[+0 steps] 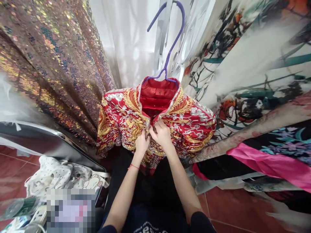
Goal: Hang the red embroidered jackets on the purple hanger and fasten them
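Red embroidered jacket [155,126] hangs upright, collar uppermost, both hands [153,137] pinching its front edges closed.

- One red embroidered jacket [155,127], at centre.
- One purple hanger [170,42], at 12 o'clock.
- Two hands: left hand [141,144] and right hand [162,134], both pinching the jacket's front.
- One red wrist string [133,166].
- One sequinned fabric [53,61], at 10 o'clock.

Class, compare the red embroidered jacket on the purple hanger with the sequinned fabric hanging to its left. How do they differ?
The red jacket carries gold and silver embroidery; the sequinned fabric is brownish with iridescent glitter. The jacket hangs on a purple hanger; the fabric's support is out of view. The left hand and right hand touch the jacket's front; nothing touches the fabric. Both shimmer.
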### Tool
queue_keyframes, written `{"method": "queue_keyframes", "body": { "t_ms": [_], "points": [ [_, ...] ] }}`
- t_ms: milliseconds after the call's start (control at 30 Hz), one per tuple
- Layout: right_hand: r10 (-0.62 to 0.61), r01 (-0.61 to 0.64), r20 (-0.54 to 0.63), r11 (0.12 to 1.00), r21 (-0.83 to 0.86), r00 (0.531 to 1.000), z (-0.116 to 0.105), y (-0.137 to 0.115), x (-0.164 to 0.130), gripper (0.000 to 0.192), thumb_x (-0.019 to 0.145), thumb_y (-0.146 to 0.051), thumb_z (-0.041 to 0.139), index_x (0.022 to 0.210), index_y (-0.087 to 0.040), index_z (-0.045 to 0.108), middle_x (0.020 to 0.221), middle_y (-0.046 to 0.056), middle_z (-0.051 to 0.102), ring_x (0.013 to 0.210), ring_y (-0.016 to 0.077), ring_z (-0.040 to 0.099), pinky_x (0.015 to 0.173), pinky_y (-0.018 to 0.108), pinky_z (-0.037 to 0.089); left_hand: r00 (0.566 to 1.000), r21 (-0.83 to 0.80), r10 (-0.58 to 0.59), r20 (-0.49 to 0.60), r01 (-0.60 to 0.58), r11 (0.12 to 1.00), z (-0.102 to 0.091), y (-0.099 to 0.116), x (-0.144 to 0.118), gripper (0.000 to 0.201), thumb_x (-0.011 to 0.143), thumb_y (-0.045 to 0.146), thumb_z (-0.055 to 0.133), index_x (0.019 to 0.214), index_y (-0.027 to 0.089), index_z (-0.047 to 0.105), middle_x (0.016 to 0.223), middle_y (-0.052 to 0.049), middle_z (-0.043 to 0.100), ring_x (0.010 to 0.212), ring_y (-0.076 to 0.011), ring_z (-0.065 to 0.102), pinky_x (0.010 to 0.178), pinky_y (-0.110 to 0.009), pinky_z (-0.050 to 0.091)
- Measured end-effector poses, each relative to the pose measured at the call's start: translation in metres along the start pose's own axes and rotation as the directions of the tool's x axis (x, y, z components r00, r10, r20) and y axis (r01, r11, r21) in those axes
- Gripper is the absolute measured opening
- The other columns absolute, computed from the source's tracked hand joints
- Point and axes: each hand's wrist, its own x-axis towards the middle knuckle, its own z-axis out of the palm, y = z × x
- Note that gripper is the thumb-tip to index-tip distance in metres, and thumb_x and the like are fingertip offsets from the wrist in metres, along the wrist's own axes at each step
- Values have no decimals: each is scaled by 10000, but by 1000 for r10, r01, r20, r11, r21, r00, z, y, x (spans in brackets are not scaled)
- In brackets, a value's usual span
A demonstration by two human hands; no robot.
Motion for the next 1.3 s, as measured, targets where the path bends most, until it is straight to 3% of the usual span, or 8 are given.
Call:
{"method": "queue_keyframes", "body": {
  "t_ms": [200,333,433,533,733,867,1033,1300],
  "points": [
    [60,-57,-70,997,42,996,2,-6,-1,166,950,-262,519,800,-214,571,797,71,627,819,224,597,721,335,495,995,-284,-43,86,66,957,14,-38,-12,268,812,297,716,1023,190,589,793,-39,683,786,-220,683,795,-317,488],
    [280,-260,24,852,454,960,-9,-12,-33,91,898,-298,616,862,-216,635,891,70,666,905,225,605,860,389,496,969,-487,-171,181,239,840,26,-80,-33,335,759,339,770,971,188,560,774,-9,683,757,-169,679,809,-313,524],
    [598,-488,125,497,717,792,-5,-21,-85,183,835,-363,689,728,-225,634,764,31,639,815,204,595,841,387,491,916,-593,-336,218,398,700,25,-113,-41,295,802,380,738,920,163,576,842,-59,703,809,-170,690,848,-343,533],
    [722,-613,240,310,727,649,21,-32,-138,281,890,-428,627,706,-216,617,643,-9,569,641,156,547,706,340,499,848,-672,-471,244,498,548,21,-136,-36,298,901,416,649,971,127,631,978,-100,700,913,-191,683,881,-378,541],
    [764,-744,578,-202,637,287,90,-37,-199,359,959,-406,611,1229,-168,614,1226,81,641,1043,209,652,885,410,573,774,-780,-550,314,541,316,33,-146,-21,405,954,387,610,1291,165,576,1287,-109,605,1105,-229,630,928,-450,563],
    [732,-687,677,-450,571,83,109,-27,-222,389,957,-388,619,1283,-178,585,1285,94,615,1097,221,638,922,440,564,763,-811,-545,346,535,234,40,-143,-33,346,929,309,652,1234,152,609,1233,-104,645,1072,-201,647,935,-396,556],
    [702,-607,710,-589,533,-58,115,-13,-240,369,963,-385,610,1273,-184,592,1287,94,615,1091,214,638,923,433,564,779,-816,-423,462,560,139,38,-137,-58,295,780,113,767,1064,167,705,1059,-86,751,938,-143,701,921,-271,534],
    [803,-599,583,-527,602,-120,104,77,-210,394,957,-389,619,1285,-174,583,1286,95,614,1098,222,638,923,444,563,785,-808,-277,554,587,48,48,-108,-72,330,688,55,768,1000,148,718,991,-78,770,875,-176,722,936,-360,566]
  ]
}}
